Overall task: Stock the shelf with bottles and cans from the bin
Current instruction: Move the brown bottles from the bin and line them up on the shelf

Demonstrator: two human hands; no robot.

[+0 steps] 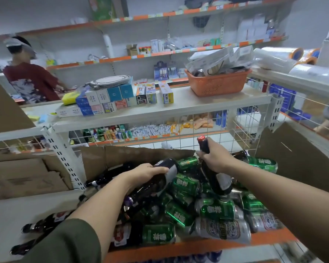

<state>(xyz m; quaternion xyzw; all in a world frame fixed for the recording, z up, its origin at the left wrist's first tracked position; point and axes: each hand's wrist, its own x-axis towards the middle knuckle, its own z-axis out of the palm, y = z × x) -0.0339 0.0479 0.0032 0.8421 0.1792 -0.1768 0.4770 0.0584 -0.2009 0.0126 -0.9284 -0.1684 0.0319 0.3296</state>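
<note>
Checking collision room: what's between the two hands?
Head view: green cans lie piled between the left hand and the right hand.

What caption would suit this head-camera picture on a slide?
Left hand grips a tilted dark bottle, right hand holds a red-capped bottle above green cans.

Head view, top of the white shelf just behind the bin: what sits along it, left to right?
Yellow packet → stacked blue and white boxes → three upright boxes → orange basket heaped with packets.
</note>
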